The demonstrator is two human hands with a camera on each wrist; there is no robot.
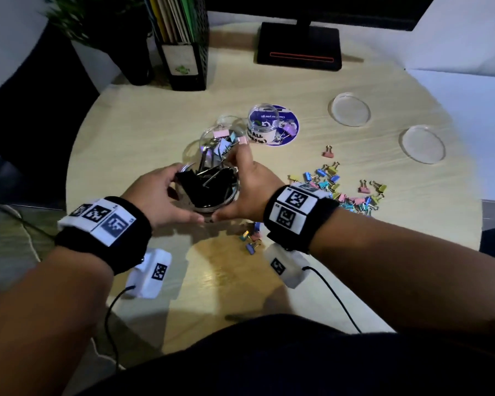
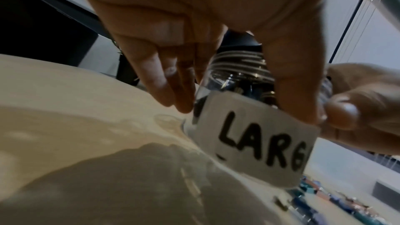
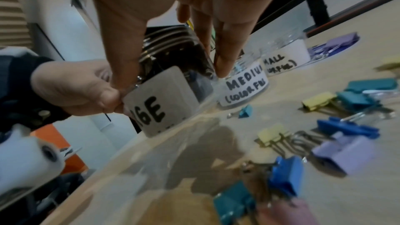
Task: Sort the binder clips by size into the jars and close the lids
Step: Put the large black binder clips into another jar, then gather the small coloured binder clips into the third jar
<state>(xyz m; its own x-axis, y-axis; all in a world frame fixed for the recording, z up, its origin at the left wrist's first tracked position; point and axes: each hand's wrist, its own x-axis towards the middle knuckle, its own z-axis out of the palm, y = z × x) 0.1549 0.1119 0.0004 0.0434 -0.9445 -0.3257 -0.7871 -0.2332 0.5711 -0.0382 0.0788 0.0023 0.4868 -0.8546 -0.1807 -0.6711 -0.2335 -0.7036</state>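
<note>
black clips in jar [image 1: 209, 192], wrist views show label [image 2: 255, 141]

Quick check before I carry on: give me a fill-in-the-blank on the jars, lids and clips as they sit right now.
1. Both hands, left hand and right hand, hold the jar labelled ____.
2. That jar holds clips of the colour ____.
3. The number of loose lids lying on the table at the far right is ____.
4. The jar next behind the held one is labelled ____.

Missing words: LARGE; black; two; MEDIUM
</note>
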